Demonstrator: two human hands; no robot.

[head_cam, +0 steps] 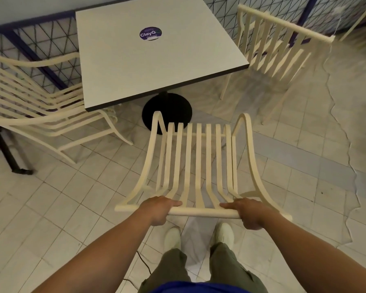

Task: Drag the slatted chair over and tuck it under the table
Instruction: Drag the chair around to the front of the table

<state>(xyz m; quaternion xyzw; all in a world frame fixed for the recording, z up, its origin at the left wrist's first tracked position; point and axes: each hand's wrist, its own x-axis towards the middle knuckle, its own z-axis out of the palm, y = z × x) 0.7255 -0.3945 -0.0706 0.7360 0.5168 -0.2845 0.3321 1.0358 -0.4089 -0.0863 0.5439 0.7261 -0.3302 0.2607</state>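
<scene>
A cream slatted chair [199, 157] stands in front of me, its seat pointing toward the table. My left hand [160, 209] and my right hand [248, 211] both grip the top rail of its backrest, left and right of the middle. The white square table [156, 66] with a purple round sticker [150, 34] stands just beyond, on a black round base [173, 106]. The chair's front edge overlaps that base in the view and lies just short of the table's near edge.
Another cream slatted chair [42, 106] stands at the table's left side and a third chair [277, 49] at its right. A black metal leg [11, 157] is at far left. A wire fence [40, 47] runs behind. Tiled floor, my feet [199, 235] below.
</scene>
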